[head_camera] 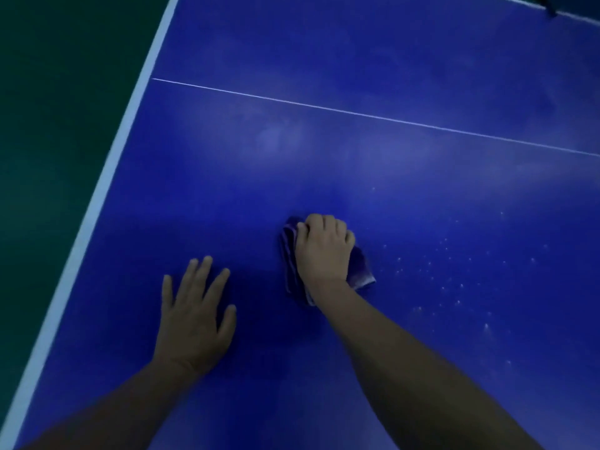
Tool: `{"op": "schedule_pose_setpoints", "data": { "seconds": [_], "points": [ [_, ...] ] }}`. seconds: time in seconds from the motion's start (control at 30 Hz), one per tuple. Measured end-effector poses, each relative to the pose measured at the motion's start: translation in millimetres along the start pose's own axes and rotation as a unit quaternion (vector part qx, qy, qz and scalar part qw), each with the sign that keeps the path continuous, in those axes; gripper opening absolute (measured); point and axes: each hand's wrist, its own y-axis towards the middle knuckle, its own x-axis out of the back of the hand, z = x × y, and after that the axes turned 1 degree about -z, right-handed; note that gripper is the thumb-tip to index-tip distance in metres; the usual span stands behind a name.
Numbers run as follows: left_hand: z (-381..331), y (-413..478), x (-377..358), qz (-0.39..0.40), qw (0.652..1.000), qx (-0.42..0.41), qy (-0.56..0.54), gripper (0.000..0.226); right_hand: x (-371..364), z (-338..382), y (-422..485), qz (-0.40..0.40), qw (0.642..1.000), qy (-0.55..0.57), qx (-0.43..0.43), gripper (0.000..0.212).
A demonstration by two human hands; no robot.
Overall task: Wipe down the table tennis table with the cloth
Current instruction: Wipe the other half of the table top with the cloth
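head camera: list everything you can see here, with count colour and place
table tennis table: one, blue, fills most of the view
edge line: one, white, along the table's left border
centre line: one, thin white, crossing the far half
cloth: one, purple striped, bunched mid-table
specks: many, whitish, scattered right of the cloth
floor: green, left of the table
dark object: one, top right corner, too cut off to identify
left hand: flat on the table, fingers spread, left of the cloth
right hand: grips the cloth against the table
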Motion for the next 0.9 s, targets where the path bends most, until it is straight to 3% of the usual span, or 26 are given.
{"op": "schedule_pose_setpoints", "data": {
  "seconds": [0.1, 0.17, 0.23, 0.3, 0.43, 0.53, 0.6, 0.7, 0.8, 0.83, 0.9],
  "points": [
    [4, -52, -8, 0.029, 0.999, 0.011, 0.035, 0.068, 0, -12, -94, -0.015, 0.994, 0.046, 0.103, 0.022],
    [5, -71, -13, 0.037, 0.997, -0.003, 0.067, 0.068, 5, -28, -146, 0.015, 0.979, 0.056, 0.196, 0.02],
    [6, -75, -15, 0.036, 0.996, -0.008, 0.08, 0.069, 9, -45, -140, 0.041, 0.964, 0.04, 0.26, 0.023],
    [6, -72, -15, 0.039, 0.996, 0.0, 0.086, 0.066, 8, -41, -94, 0.021, 0.972, 0.006, 0.235, 0.026],
    [7, -72, -15, 0.032, 0.996, 0.003, 0.085, 0.066, -2, -1, -3, -0.026, 0.998, -0.005, 0.06, 0.034],
    [8, -74, -16, 0.039, 0.996, 0.001, 0.074, 0.067, -5, 9, -22, -0.042, 0.998, -0.02, 0.034, 0.031],
    [10, -74, -15, 0.047, 0.996, 0.0, 0.071, 0.068, -2, 8, -97, -0.047, 0.995, -0.004, 0.086, 0.024],
    [10, -74, -13, 0.062, 0.996, -0.003, 0.064, 0.072, 3, -12, -230, 0.052, 0.968, 0.058, 0.24, 0.017],
    [10, -71, -13, 0.069, 0.996, -0.001, 0.053, 0.076, 11, -38, -220, 0.092, 0.925, 0.026, 0.369, 0.015],
    [11, -68, -11, 0.066, 0.997, -0.001, 0.049, 0.077, 12, -37, -197, 0.07, 0.926, -0.007, 0.371, 0.016],
    [11, -66, -9, 0.054, 0.998, -0.004, 0.026, 0.075, 13, -23, -155, 0.02, 0.968, -0.03, 0.249, 0.021]
  ]
}}
